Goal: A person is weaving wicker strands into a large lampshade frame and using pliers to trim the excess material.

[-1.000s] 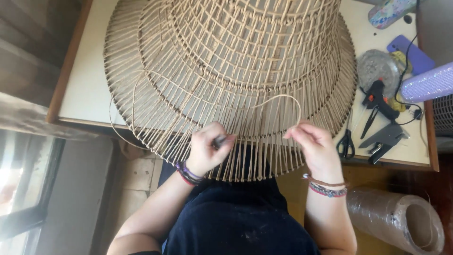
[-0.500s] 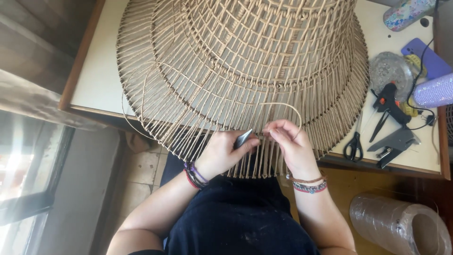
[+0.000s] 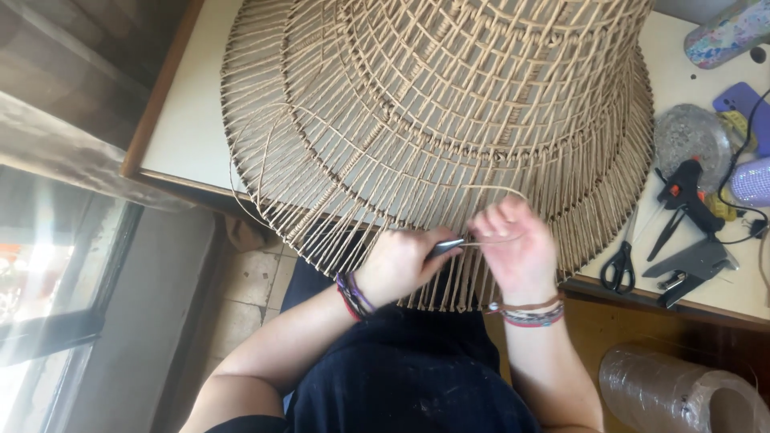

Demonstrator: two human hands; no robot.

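At tabletop (image 3: 188, 132) near edge: big woven wicker frame (image 3: 449, 120), overhanging. Left hand (image 3: 399, 265) closed on small metal tool (image 3: 446, 247); right hand (image 3: 513, 240) pinching loose strand (image 3: 497, 191). Right: black scissors (image 3: 619, 267), glue gun (image 3: 686, 192), purple package (image 3: 742, 104).

White table (image 3: 188, 132) w/ wicker frame (image 3: 449, 104), scissors (image 3: 619, 266), glue gun (image 3: 688, 192)

- At your far right, the table's (image 3: 200, 120) top corner holds a cylindrical container (image 3: 728, 32) lying tilted, its wrap mottled in pastel blue, pink and green.
- Just below it lies a flat purple phone-shaped slab (image 3: 744, 108), partly crossed by a black cable (image 3: 734, 172).
- You have no signs or lit screens in view.
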